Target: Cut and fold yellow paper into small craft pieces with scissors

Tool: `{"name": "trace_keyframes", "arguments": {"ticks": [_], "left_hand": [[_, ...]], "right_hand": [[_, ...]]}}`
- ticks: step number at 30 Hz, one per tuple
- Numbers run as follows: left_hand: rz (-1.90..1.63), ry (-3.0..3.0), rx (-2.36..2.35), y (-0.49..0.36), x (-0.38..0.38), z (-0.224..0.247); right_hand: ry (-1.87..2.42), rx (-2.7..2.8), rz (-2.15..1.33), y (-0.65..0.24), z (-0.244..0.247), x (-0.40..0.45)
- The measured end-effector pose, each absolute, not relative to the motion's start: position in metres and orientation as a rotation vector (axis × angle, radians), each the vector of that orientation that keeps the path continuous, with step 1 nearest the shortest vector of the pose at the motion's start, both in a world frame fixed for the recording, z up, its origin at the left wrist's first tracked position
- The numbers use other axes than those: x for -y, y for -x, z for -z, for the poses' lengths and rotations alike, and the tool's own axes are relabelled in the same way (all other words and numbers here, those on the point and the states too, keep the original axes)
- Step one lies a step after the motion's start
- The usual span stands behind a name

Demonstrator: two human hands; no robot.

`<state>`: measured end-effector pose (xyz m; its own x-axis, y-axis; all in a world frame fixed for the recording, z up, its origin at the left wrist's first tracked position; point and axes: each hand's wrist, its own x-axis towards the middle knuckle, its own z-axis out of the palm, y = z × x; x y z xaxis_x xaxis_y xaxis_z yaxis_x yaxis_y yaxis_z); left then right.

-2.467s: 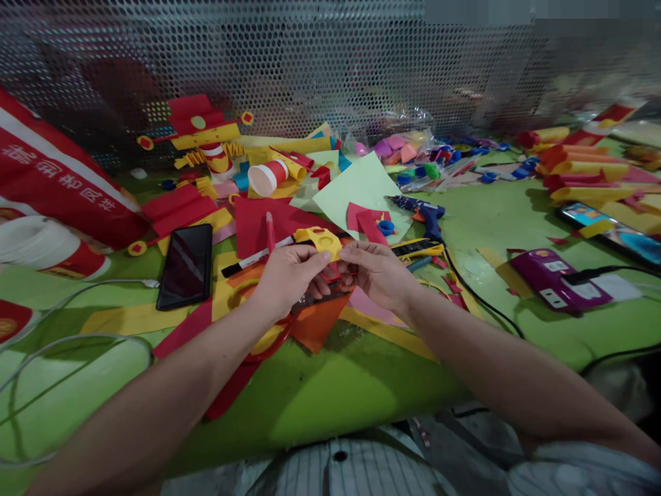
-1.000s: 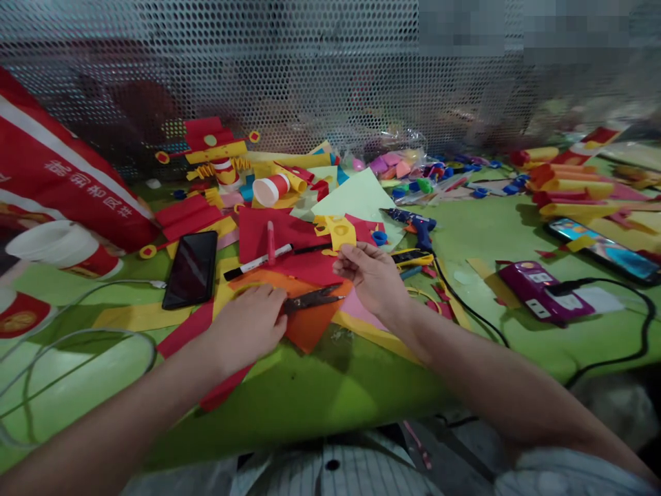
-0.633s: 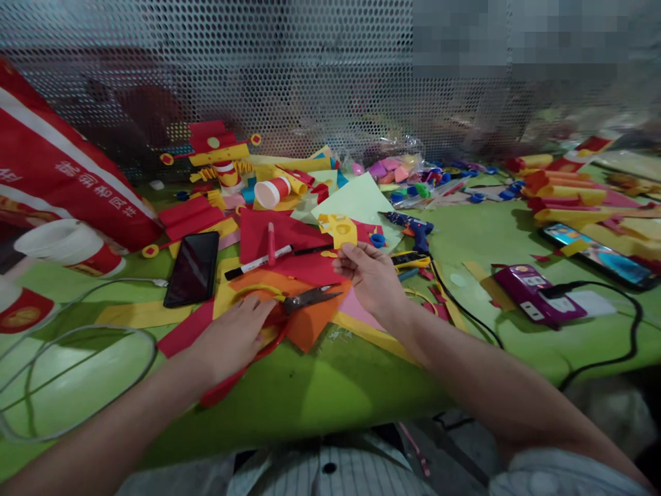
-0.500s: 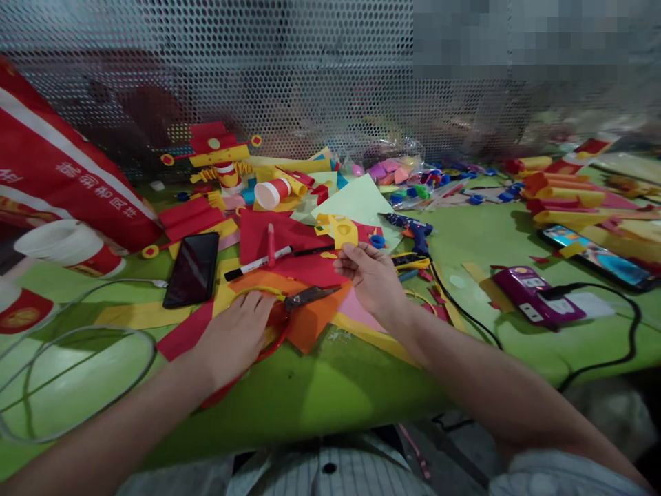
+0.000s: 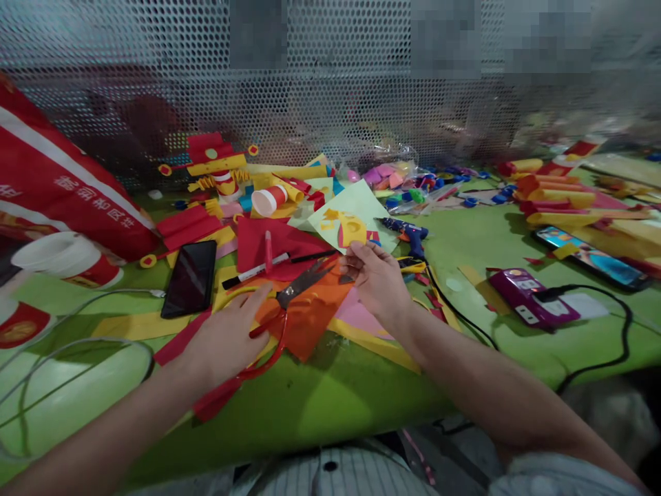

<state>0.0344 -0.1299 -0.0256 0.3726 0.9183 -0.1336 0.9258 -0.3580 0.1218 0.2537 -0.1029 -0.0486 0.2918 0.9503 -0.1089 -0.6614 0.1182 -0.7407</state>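
Observation:
My left hand (image 5: 235,334) is closed round the handles of the scissors (image 5: 298,289), one yellow and one red, and their blades are spread apart, pointing right. Between the thumb and fingers of my right hand (image 5: 374,275) is a small yellow paper piece (image 5: 352,229) with a cut-out shape. Orange paper (image 5: 315,313) lies under the scissors, and red paper (image 5: 253,241) is behind them. A black-and-white marker (image 5: 255,271) and a pink pen (image 5: 268,252) rest on the papers. Pale green paper (image 5: 356,200) lies behind my right hand.
A phone (image 5: 190,279) and paper cups (image 5: 67,258) are on the left. A blue glue gun (image 5: 410,231), a purple power block (image 5: 531,296) and another phone (image 5: 591,258) are on the right. Cables cross the green table (image 5: 310,406).
The scissors' blades have opened wider, and my left hand's fingers have shifted on the handles. The yellow paper piece has turned slightly in my right hand. The whole view has shifted a little.

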Motion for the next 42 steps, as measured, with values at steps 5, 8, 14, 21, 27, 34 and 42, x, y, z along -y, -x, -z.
{"name": "trace_keyframes", "arguments": {"ticks": [5,8,14,21,27,34,42], "left_hand": [[-0.258,-2.396,-1.433,-0.04,0.127,0.023],[-0.28,-2.431,-1.315,-0.051,0.126,0.024],[-0.148,-2.41,-1.295,-0.078,0.126,0.022],[-0.198,-2.389,-1.265,-0.093,0.127,0.028],[-0.277,-2.363,-1.268,-0.097,0.127,0.032],[-0.346,-2.398,-1.285,-0.097,0.129,0.038],[-0.295,-2.415,-1.36,-0.098,0.13,0.037]], "right_hand": [[0.788,0.376,-1.196,-0.258,0.046,0.099],[0.793,0.366,-1.204,-0.258,0.045,0.098],[0.735,0.346,-1.223,-0.256,0.044,0.1],[0.695,0.359,-1.261,-0.252,0.045,0.104],[0.703,0.375,-1.29,-0.242,0.045,0.111],[0.703,0.385,-1.305,-0.239,0.047,0.114],[0.7,0.394,-1.302,-0.238,0.046,0.115]]}}
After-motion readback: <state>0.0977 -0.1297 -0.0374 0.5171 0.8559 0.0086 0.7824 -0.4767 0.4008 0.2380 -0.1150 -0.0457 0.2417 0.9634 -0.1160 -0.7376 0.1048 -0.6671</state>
